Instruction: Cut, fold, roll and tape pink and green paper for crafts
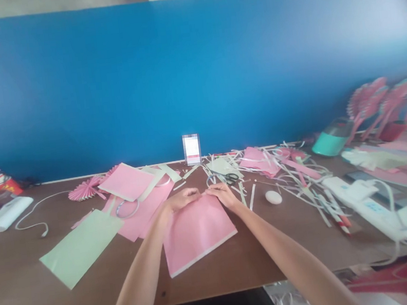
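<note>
A pink sheet of paper [198, 234] with a pale near edge lies in front of me, its middle bowed up. My left hand [185, 198] is closed on its far edge, fingers curled in. Close beside it, my right hand [223, 193] pinches the same far edge toward the right corner. The fingertips of both hands nearly meet, and what lies under them is hidden. Just beyond my right hand are dark-handled scissors [231, 178] among paper strips. A roll of tape [127, 209] rests on pink paper left of my left hand.
A green sheet [84, 247] and a pink sheet [131, 180] lie left. Paper scraps [259, 161], a white egg-shaped object [274, 197] and a white power strip [371, 207] are right. Pink folded fans [370, 99] stand behind a teal container [330, 139]. A blue panel [180, 77] closes off the back.
</note>
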Tool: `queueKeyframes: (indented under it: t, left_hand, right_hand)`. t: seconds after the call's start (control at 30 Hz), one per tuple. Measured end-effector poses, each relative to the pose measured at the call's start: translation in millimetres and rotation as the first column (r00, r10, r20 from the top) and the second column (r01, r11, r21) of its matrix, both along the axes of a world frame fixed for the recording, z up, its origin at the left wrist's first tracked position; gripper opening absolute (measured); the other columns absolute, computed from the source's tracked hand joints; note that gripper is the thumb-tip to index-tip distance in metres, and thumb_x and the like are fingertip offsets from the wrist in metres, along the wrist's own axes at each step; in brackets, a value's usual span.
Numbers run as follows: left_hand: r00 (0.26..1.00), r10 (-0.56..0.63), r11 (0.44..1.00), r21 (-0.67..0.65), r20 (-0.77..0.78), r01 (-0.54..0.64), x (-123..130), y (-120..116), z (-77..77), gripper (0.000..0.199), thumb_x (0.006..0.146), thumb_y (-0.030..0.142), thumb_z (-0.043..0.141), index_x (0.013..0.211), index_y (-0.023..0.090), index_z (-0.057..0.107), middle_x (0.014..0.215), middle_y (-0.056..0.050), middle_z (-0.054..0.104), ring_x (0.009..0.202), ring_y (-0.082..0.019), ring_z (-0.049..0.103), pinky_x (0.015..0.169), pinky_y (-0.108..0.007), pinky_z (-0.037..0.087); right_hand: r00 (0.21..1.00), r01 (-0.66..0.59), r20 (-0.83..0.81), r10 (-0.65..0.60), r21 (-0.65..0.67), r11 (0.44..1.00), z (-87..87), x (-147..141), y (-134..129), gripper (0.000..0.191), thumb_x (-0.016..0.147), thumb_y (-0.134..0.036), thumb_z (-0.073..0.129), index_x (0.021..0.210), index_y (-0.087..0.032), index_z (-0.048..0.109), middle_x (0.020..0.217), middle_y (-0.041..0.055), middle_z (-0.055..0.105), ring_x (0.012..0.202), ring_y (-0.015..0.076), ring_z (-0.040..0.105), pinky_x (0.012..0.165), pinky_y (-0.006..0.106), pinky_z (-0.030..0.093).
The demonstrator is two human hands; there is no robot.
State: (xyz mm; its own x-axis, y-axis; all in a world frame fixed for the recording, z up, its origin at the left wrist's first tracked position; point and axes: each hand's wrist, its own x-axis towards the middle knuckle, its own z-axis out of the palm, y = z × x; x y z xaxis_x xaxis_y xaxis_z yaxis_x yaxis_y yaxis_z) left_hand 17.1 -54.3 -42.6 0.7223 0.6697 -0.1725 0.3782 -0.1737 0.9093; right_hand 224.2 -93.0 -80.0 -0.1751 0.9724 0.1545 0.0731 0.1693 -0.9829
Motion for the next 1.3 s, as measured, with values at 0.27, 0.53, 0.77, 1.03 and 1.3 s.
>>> queueKeyframes:
  t: [0.27, 0.53, 0.77, 1.03, 1.3]
  left_hand:
    - [0.999, -0.016, 0.999, -0.035, 0.042, 0.018, 1.8, 5.9, -1.4, 0.038, 0.079, 0.056, 0.063, 0.077, 0.018, 0.059, 0.082, -0.001, 0.057, 0.079, -0.016, 0.052, 0.075, -0.025, 0.039]
    - [0.996, 0.007, 0.997, -0.077, 0.087, -0.001, -1.4, 9.7, -7.4, 0.037, 0.073, 0.051, 0.07, 0.073, 0.016, 0.06, 0.077, 0.0, 0.058, 0.072, -0.015, 0.052, 0.07, -0.025, 0.038]
    - [0.995, 0.076, 0.994, -0.08, 0.068, -0.07, -5.8, 7.6, -7.0, 0.035, 0.073, 0.051, 0.07, 0.071, 0.016, 0.062, 0.074, 0.0, 0.057, 0.068, -0.015, 0.05, 0.064, -0.025, 0.036]
    - [0.981, 0.176, 0.975, -0.15, 0.083, -0.163, -10.7, 3.3, -7.3, 0.033, 0.074, 0.05, 0.07, 0.084, 0.018, 0.066, 0.089, -0.003, 0.062, 0.08, -0.018, 0.056, 0.071, -0.026, 0.041]
    - [0.966, 0.205, 0.971, -0.156, 0.157, -0.18, -14.7, 4.2, -7.7, 0.035, 0.074, 0.05, 0.069, 0.076, 0.017, 0.059, 0.079, -0.001, 0.056, 0.071, -0.014, 0.052, 0.063, -0.024, 0.039]
  right_hand:
    - [0.999, 0.036, -0.039, -0.036, 0.012, 0.999, -7.5, 2.1, 5.2, 0.033, 0.076, -0.039, 0.063, 0.053, -0.017, 0.054, 0.057, -0.0016, 0.045, 0.057, 0.0113, 0.037, 0.056, 0.028, 0.027]
    - [0.996, 0.088, 0.011, -0.09, 0.133, 0.987, -3.5, 2.3, 7.7, 0.035, 0.077, -0.034, 0.059, 0.05, -0.019, 0.043, 0.055, -0.0023, 0.037, 0.056, 0.0112, 0.032, 0.055, 0.028, 0.024]
    - [0.986, 0.15, 0.049, -0.161, 0.171, 0.974, 2.6, 19.9, 13.3, 0.035, 0.074, -0.037, 0.056, 0.05, -0.02, 0.039, 0.055, -0.002, 0.036, 0.057, 0.0116, 0.032, 0.054, 0.028, 0.025]
    - [0.961, 0.242, 0.071, -0.267, 0.247, 0.938, 10.0, 45.4, 17.5, 0.037, 0.072, -0.034, 0.056, 0.05, -0.021, 0.03, 0.054, -0.0044, 0.025, 0.056, 0.0104, 0.025, 0.054, 0.027, 0.02]
    - [0.922, 0.266, 0.193, -0.334, 0.31, 0.913, 8.6, 56.7, 18.5, 0.034, 0.075, -0.031, 0.052, 0.049, -0.021, 0.032, 0.053, -0.0041, 0.028, 0.054, 0.0115, 0.028, 0.054, 0.028, 0.023]
